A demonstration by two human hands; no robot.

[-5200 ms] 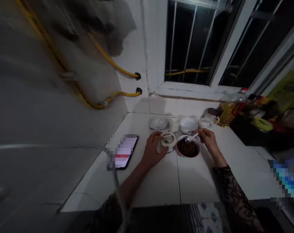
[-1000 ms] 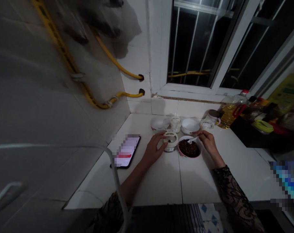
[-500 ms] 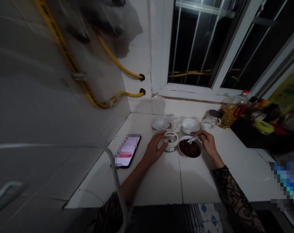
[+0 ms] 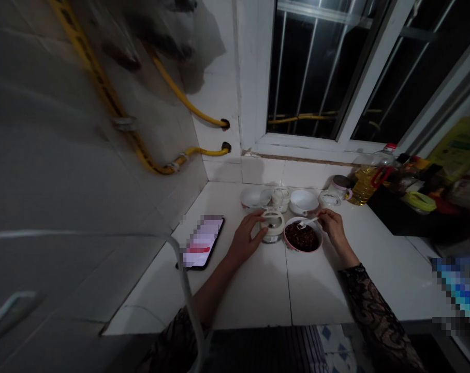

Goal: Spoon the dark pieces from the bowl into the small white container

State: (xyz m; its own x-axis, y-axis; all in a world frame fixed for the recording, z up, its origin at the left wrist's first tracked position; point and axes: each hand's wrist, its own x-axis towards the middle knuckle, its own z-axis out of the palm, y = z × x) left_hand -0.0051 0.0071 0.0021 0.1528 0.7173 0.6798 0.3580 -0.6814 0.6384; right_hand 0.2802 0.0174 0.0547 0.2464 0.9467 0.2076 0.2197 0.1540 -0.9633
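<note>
My left hand [image 4: 247, 235] is curled around the left side of a small clear jar [image 4: 273, 239] with a white rim, its thumb and fingers on the jar. Between the thumb and forefinger of my right hand [image 4: 333, 228] is the handle of a small white spoon [image 4: 305, 223]. The spoon's bowl end is over the left part of a pink-edged bowl [image 4: 296, 248], which holds a dark reddish-brown, grainy mixture [image 4: 305, 238]. The jar stands just left of this bowl, close to its rim.
Behind stand a white bowl [image 4: 304, 200], another bowl [image 4: 251, 196], and white-lidded jars [image 4: 280, 199]. A lit phone [image 4: 204, 243] lies at left. An oil bottle [image 4: 362, 185] and a dark box [image 4: 390, 215] are at right. A pale cable [image 4: 185, 280] hangs across the near left.
The spoon in my right hand has shifted slightly left over the bowl. My left hand stays on the jar. The whole view has drifted a little.
</note>
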